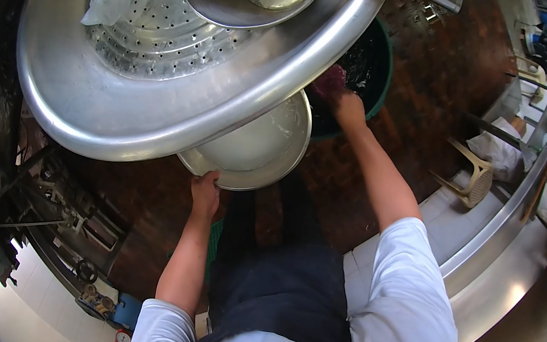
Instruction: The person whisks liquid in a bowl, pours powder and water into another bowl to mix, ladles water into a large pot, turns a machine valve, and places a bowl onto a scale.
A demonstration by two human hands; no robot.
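A round silvery metal bowl (244, 180) of whitish liquid (249, 143), rim pinched by the left hand (205, 193), is partly below a perforated steel basin (51, 87). The right hand (347, 106), grip unclear, meets dark-red material (332, 80) by a round green tub (385, 64); reddish-brown floor (430, 102).

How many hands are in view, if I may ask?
2: the left hand grips the metal bowl by its rim, and the right hand is at the green tub, with reddish-purple material.

Round metal bowl (251, 179), whitish liquid (253, 143) inside, partly hidden, bunched maroon cloth (331, 81) near its rim
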